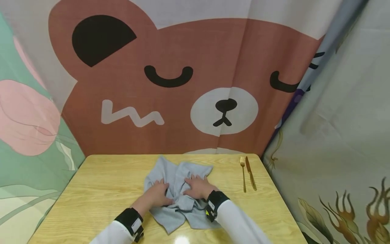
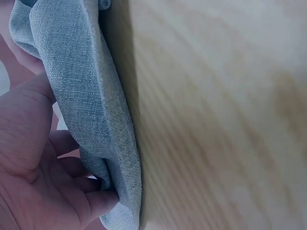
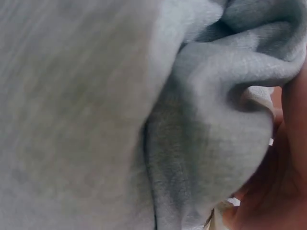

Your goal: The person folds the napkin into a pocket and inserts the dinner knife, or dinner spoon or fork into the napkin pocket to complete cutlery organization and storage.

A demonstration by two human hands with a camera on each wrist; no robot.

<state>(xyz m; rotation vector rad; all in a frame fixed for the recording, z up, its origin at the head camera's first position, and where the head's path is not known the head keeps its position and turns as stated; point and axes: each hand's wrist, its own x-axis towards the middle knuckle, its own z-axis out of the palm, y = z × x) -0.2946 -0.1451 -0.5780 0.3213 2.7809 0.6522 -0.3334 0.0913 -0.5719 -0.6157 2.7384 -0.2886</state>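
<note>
A crumpled grey-blue cloth lies on the wooden table in front of me, with raised folds in its middle and corners spread outward. On its left part rests my left hand, fingers spread and thumb pointing inward. My right hand lies on the right part, fingers apart. In the left wrist view, slightly bent fingers touch the fabric, and the thumb tip is hidden behind it. The right wrist view shows bunched folds beside the right hand; most of its fingers are hidden.
A gold fork and a gold knife lie side by side at the table's right. Behind the table hangs a curtain with a bear face. More printed fabric hangs on the right.
</note>
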